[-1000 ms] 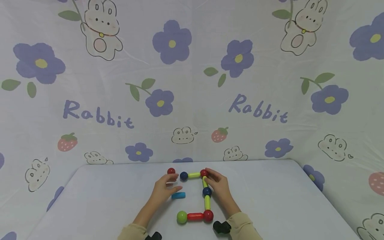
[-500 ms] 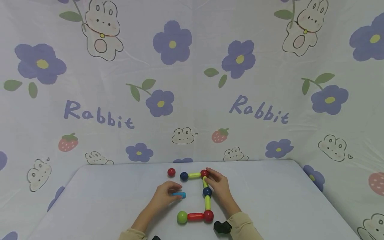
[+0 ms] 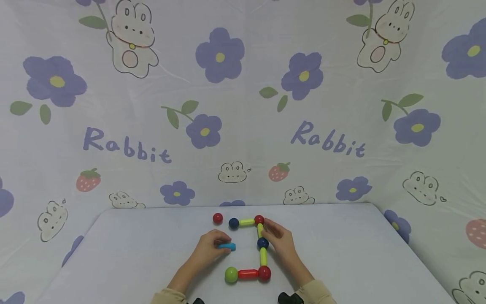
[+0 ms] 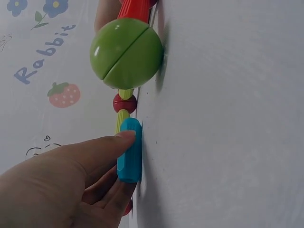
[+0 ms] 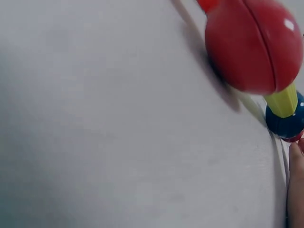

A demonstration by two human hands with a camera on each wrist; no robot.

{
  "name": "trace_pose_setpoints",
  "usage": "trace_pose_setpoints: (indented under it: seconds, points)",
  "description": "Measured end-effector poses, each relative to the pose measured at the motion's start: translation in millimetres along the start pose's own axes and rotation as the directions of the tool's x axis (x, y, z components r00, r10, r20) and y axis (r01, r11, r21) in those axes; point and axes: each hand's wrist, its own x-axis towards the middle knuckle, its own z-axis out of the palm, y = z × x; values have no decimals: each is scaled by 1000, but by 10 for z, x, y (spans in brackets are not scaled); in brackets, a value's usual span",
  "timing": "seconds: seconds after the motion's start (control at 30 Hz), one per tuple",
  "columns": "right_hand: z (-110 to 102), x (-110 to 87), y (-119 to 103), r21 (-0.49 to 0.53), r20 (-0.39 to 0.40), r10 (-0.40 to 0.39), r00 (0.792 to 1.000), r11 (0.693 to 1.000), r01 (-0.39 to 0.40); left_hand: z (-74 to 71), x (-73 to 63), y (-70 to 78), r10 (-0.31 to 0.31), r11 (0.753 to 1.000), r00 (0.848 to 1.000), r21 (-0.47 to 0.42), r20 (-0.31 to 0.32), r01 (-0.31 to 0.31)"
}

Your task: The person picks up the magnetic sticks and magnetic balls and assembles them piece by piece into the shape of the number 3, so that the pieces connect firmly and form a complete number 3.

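Observation:
My left hand (image 3: 209,249) pinches a blue rod (image 4: 129,151) between thumb and fingers, low over the white table, inside the bend of a ball-and-rod chain. On the chain's right side, my right hand (image 3: 282,240) lies beside the far red ball (image 3: 259,219) and a yellow-green rod (image 3: 260,230), fingers fairly straight; whether they touch is hard to tell. From that ball another yellow-green rod (image 3: 247,222) runs left to a dark blue ball (image 3: 233,223). Toward me the chain passes a second dark blue ball (image 3: 263,243) and a near red ball (image 5: 254,45).
A red rod (image 3: 248,274) joins the near red ball to a green ball (image 4: 126,53) at the front. One loose red ball (image 3: 217,218) sits at the back left. Behind the white table (image 3: 341,253) hangs a rabbit-print cloth (image 3: 243,105).
My left hand has come back from near the loose red ball and taken hold of the blue rod. The right hand has shifted slightly toward me and to the right.

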Motion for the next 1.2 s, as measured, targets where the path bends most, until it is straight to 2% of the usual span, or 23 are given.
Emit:
trace_pose_setpoints:
  seconds: [0.2, 0.43, 0.6, 0.9, 1.2]
  points:
    - [-8, -110, -15, -30, -8, 30, 1000, 999, -31, 11, 12, -21, -9, 1000, 1000, 20, 4, 9]
    - [-2, -138, -8, -60, -18, 72, 997, 996, -73, 14, 22, -26, -34, 998, 999, 54, 11, 33]
    - [0, -158, 0, -71, -20, 60, 998, 996, -61, 22, 25, -12, -51, 997, 999, 61, 6, 51]
    - [-2, -156, 10, -89, -36, 58, 998, 994, -61, 114, 129, 82, -22, 998, 1000, 58, 10, 21]
    - [-7, -146, 14, -90, -14, 48, 999, 995, -50, 231, 232, 168, -68, 996, 997, 59, 35, 66]
